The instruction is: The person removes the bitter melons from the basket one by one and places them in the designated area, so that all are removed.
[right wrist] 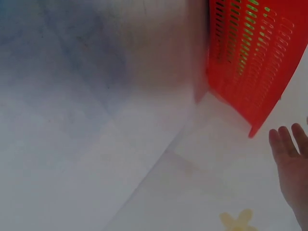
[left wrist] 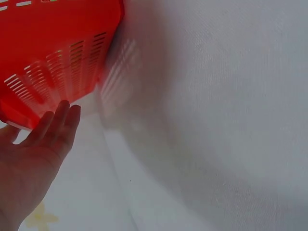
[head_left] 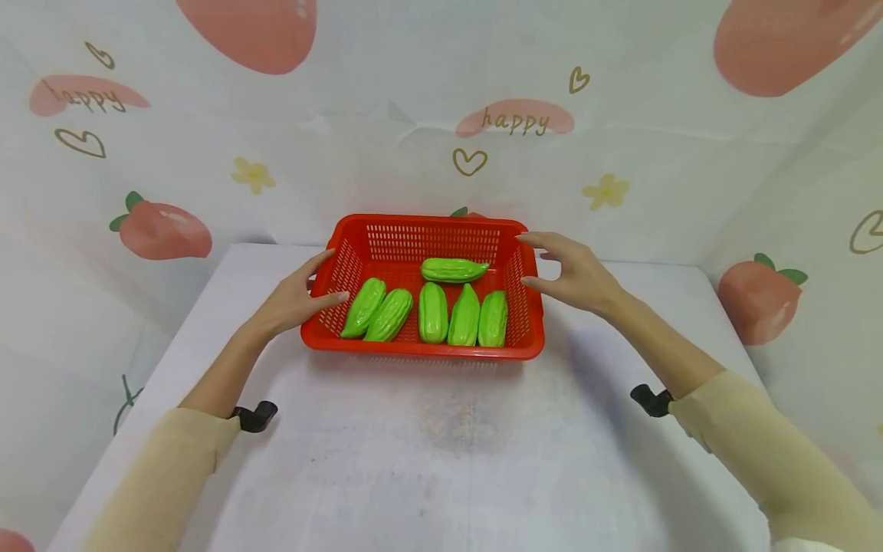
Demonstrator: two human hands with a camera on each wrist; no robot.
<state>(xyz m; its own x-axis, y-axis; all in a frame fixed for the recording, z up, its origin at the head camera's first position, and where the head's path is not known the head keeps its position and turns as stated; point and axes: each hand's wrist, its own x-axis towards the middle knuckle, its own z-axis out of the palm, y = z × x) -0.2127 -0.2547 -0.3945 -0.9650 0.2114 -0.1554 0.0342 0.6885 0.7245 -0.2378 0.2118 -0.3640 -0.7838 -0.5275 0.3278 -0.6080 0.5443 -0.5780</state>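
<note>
A red plastic basket point(head_left: 422, 349) with slotted sides sits on the white table, holding several glossy green bitter melons point(head_left: 390, 315). One bitter melon point(head_left: 454, 270) lies crosswise at the back; the others lie lengthwise in front. At the basket's left end is my left hand point(head_left: 293, 299), thumb stretched over the rim and fingers extended along the outside; whether it touches is unclear. Beside the right end, my right hand point(head_left: 578, 276) has its thumb and fingers spread around the rim. In the right wrist view its straight fingertips point(right wrist: 285, 137) stand apart from the basket wall.
The white table point(head_left: 441, 460) has brownish smudges in front of the basket. Behind it hangs a white cloth point(head_left: 386, 153) printed with fruit, hearts and flowers. A black strap piece point(head_left: 257, 416) sits at the left wrist, another black piece point(head_left: 651, 400) at the right.
</note>
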